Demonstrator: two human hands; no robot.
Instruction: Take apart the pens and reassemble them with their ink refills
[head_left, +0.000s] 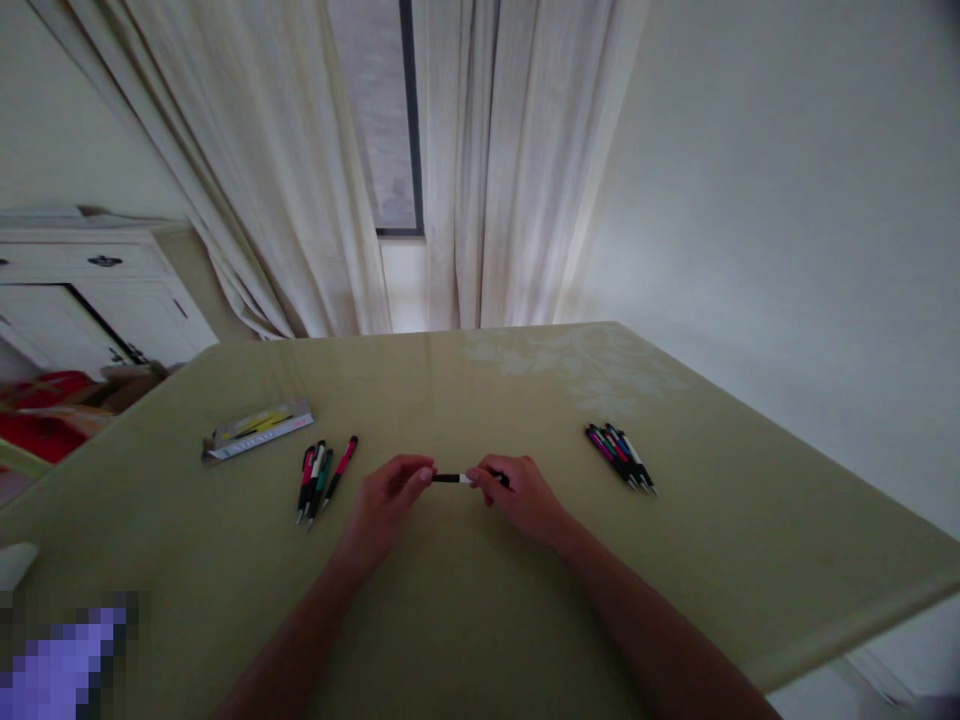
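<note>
Between my two hands a black-and-white pen is held level above the table. My left hand pinches its left end, the tip hidden by the fingers. The white part sits in the closed fingers of my right hand, with a black end showing past them. Left of my left hand lies a loose group of several pens in red, white and green with black grips; one red pen lies slightly apart. Off to the right, another bunch of pens lies side by side, tips toward me.
An open pen box with yellow markings lies behind the left pens. The pale green table reaches toward curtains and a window. A white cabinet and red items stand beyond its left edge. A pixelated purple patch covers the lower left.
</note>
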